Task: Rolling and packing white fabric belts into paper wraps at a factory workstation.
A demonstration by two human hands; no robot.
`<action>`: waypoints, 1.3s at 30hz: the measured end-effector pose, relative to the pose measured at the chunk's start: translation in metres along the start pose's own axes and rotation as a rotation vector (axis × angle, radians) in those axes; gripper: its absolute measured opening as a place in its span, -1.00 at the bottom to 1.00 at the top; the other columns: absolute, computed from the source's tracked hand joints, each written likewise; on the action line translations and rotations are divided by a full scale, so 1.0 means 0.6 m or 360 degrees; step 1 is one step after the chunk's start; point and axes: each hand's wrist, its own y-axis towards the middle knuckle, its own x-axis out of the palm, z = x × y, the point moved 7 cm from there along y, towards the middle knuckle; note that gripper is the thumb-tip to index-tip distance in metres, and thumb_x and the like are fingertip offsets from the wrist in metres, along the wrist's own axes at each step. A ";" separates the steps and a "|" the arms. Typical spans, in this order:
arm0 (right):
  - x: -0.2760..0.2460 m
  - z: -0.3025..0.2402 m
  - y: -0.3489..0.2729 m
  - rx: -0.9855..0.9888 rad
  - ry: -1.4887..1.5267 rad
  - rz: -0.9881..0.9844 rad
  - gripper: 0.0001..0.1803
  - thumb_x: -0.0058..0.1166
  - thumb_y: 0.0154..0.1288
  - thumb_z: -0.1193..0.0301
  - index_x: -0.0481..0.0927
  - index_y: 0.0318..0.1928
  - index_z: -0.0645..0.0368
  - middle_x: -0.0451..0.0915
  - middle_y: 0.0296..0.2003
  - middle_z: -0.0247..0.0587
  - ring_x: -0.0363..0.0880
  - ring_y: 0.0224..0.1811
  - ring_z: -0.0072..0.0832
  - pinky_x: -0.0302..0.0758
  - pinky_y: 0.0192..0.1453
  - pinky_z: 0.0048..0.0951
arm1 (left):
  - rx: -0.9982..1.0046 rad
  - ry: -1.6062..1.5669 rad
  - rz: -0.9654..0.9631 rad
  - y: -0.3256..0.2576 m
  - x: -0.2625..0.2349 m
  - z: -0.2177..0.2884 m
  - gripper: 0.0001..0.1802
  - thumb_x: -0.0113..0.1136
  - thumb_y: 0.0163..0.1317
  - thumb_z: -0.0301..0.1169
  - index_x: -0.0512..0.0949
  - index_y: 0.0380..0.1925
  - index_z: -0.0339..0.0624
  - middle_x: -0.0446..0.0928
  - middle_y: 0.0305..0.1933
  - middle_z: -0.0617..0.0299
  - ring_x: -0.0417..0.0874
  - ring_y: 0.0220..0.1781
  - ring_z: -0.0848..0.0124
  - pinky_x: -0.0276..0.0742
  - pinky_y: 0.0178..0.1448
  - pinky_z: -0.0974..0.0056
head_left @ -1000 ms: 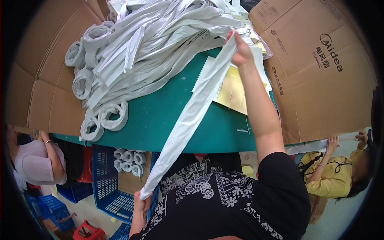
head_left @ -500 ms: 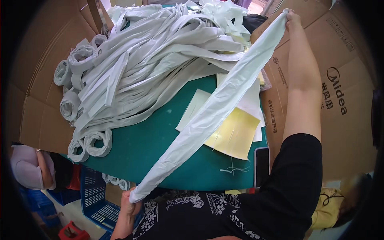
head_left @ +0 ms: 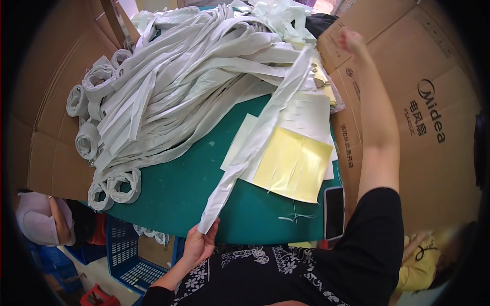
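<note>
- Strip: white
- Pile: greyish white
- Rolls: white
- Bench: green
- Card: yellow
- Sheet: white
- Carton: brown, black print
- Shirt: black, white flowers
- Crate: blue
- Phone: black screen, pale edge
- Stool: red
- Co-worker's top: yellow

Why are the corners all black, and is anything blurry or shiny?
In the head view, the wide fisheye lens makes a rounded picture, so the corners go black and the front edge of the green table looks curved; also in the head view, the right hand looks a bit soft, and pale shine shows on the yellow sheet.
</note>
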 end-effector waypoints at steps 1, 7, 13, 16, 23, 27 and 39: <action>0.055 -0.038 -0.100 -0.0080 0.0024 -0.0327 -0.65 -0.11 0.29 0.16 0.57 -0.29 0.18 0.57 -0.49 -0.32 0.43 -0.62 -0.62 0.38 -0.52 -0.55 | -0.0098 -0.0102 0.0059 -0.010 -0.004 -0.008 -0.71 0.00 0.26 -0.50 0.41 -0.02 -0.37 0.52 -0.05 0.08 0.59 -0.04 0.30 0.58 0.06 0.36; 0.286 -0.074 -0.768 0.0613 -0.0327 -0.2214 -0.36 -0.11 0.26 -0.07 0.58 -0.26 0.39 0.62 -0.35 -0.06 0.63 -0.42 -0.44 0.58 -0.30 -0.47 | -0.0312 0.0004 -0.0033 -0.032 -0.030 -0.038 -0.70 -0.06 0.32 -0.44 0.37 0.02 -0.31 0.48 -0.03 0.10 0.54 0.00 0.33 0.52 0.11 0.31; 0.424 -0.027 -0.935 0.1534 0.1977 -0.1159 -0.59 -0.29 0.42 0.13 0.37 -0.04 0.23 0.51 -0.14 -0.07 0.51 -0.06 -0.25 0.46 0.05 -0.20 | -0.0061 0.0253 -0.0114 -0.042 -0.007 -0.075 -0.71 -0.06 0.32 -0.41 0.39 -0.01 -0.30 0.47 -0.07 0.19 0.52 -0.11 0.39 0.50 0.06 0.24; 0.440 -0.028 -0.938 0.1539 0.1941 -0.0734 -0.68 -0.24 0.41 0.18 0.33 -0.14 0.20 0.43 -0.32 -0.19 0.47 -0.28 -0.32 0.53 -0.09 -0.11 | 0.0034 0.0142 -0.0098 -0.047 -0.005 -0.082 -0.69 0.01 0.26 -0.49 0.41 -0.02 -0.40 0.50 -0.13 0.16 0.54 -0.16 0.40 0.54 0.00 0.27; 0.449 -0.022 -0.944 0.1484 0.1920 -0.0590 -0.71 -0.18 0.40 0.23 0.32 -0.12 0.22 0.40 -0.33 -0.22 0.45 -0.35 -0.39 0.57 -0.17 -0.20 | 0.0083 0.0315 -0.0112 -0.076 -0.038 -0.091 -0.70 0.00 0.30 -0.40 0.41 -0.04 -0.36 0.52 -0.19 0.14 0.59 -0.14 0.37 0.58 -0.10 0.33; 0.437 -0.017 -0.949 0.1512 0.2199 -0.0699 -0.72 -0.22 0.41 0.29 0.34 -0.05 0.25 0.47 -0.18 -0.14 0.51 -0.24 -0.40 0.54 -0.05 -0.29 | 0.0865 0.1379 -0.0428 -0.105 -0.068 -0.028 -0.59 0.11 0.19 -0.53 0.37 0.06 -0.32 0.48 -0.06 0.04 0.57 -0.09 0.36 0.58 -0.17 0.36; 0.372 -0.002 -0.937 0.1282 0.2163 -0.0892 -0.63 -0.17 0.38 0.30 0.30 0.08 0.28 0.48 -0.07 -0.10 0.50 -0.06 -0.32 0.48 0.06 -0.29 | 0.1702 0.2464 -0.2048 -0.116 0.167 -0.004 -0.54 0.25 -0.21 -0.54 0.54 -0.17 -0.15 0.58 -0.17 0.22 0.60 -0.12 0.20 0.52 -0.04 0.19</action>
